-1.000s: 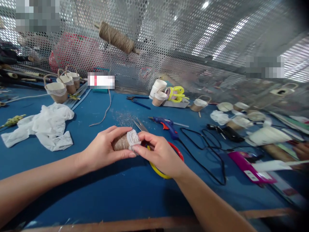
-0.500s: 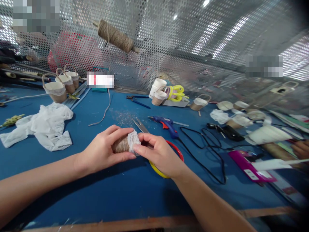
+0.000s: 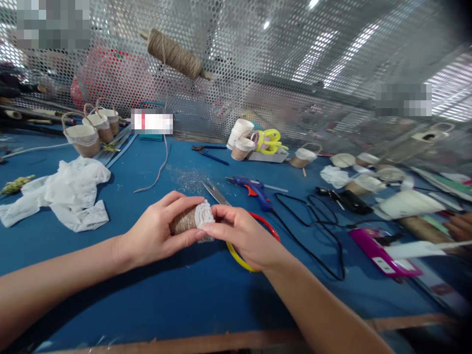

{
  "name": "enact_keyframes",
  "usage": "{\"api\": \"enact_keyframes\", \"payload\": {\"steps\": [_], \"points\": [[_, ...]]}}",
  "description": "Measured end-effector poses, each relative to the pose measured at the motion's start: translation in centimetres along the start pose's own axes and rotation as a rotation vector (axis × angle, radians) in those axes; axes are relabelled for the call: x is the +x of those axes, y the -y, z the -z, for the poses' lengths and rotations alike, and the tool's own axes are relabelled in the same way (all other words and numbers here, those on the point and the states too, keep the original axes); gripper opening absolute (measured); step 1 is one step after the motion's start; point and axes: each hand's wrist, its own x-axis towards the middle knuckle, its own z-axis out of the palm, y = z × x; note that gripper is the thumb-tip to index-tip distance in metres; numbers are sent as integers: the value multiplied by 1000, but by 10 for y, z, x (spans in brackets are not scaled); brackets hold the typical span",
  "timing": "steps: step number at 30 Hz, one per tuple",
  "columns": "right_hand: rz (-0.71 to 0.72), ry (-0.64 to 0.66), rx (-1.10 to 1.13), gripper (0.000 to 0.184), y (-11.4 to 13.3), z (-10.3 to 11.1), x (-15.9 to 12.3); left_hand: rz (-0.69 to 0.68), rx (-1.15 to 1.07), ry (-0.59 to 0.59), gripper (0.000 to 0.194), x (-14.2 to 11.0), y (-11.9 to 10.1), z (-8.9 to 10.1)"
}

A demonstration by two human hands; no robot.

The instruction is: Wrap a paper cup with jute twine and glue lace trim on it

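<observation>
My left hand (image 3: 155, 231) is wrapped round a small twine-covered cup (image 3: 184, 221), which lies on its side above the table. White lace trim (image 3: 204, 214) circles the cup's rim, facing right. With thumb and fingers, my right hand (image 3: 245, 236) pinches the lace at that rim. Under the right hand lie scissors (image 3: 217, 193) with red and yellow handles, their blades pointing up and left. Just beyond them rests a blue glue gun (image 3: 254, 189). The cup's inside is hidden from me.
White lace fabric (image 3: 73, 191) is heaped at left, near several finished baskets (image 3: 84, 142). Pliers (image 3: 212, 152) lie at the back. A black cord (image 3: 309, 250) loops toward a magenta power strip (image 3: 383, 253). A twine spool (image 3: 175, 53) hangs on the mesh. Another person's hand (image 3: 460, 228) shows at far right.
The cup has turned slightly in my hands, so more of the lace band faces me. Both hands keep nearly the same place and hold.
</observation>
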Motion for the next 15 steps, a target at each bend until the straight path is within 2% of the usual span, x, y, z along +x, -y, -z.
{"api": "enact_keyframes", "payload": {"steps": [3,8,12,15], "points": [[-20,31,106,16,0,1,1,-14,-4,-2,43,0,0,1],[-4,-36,118,18,-2,4,0,11,-4,9,44,0,-1,2],[56,-73,-21,23,-1,2,-1,48,-23,12,43,0,-1,1],[109,-163,-151,24,0,1,-1,61,-18,15,43,1,-2,1]]}}
